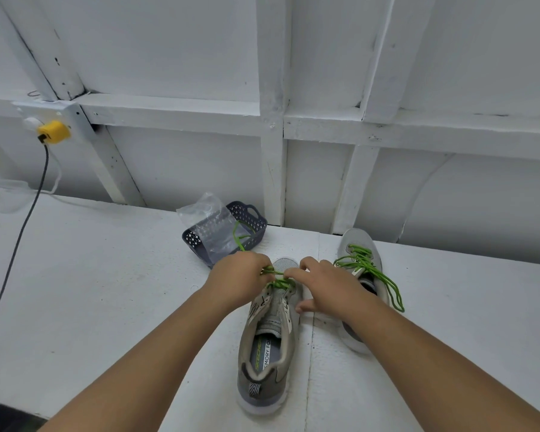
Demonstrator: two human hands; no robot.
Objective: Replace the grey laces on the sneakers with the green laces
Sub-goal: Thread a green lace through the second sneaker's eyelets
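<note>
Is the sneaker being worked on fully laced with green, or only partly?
Only partly. On the near sneaker the green lace crosses only the eyelets nearest the toe; the eyelets toward the tongue and collar are bare.

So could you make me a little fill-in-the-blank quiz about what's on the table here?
1. The laces on the far sneaker are ____ in colour.
2. The clear plastic bag lies in a dark ____ by the wall.
3. The left hand pinches the lace near the ____ end of the near sneaker.
4. The plug at the wall socket is ____.

Missing words: green; basket; toe; yellow
</note>
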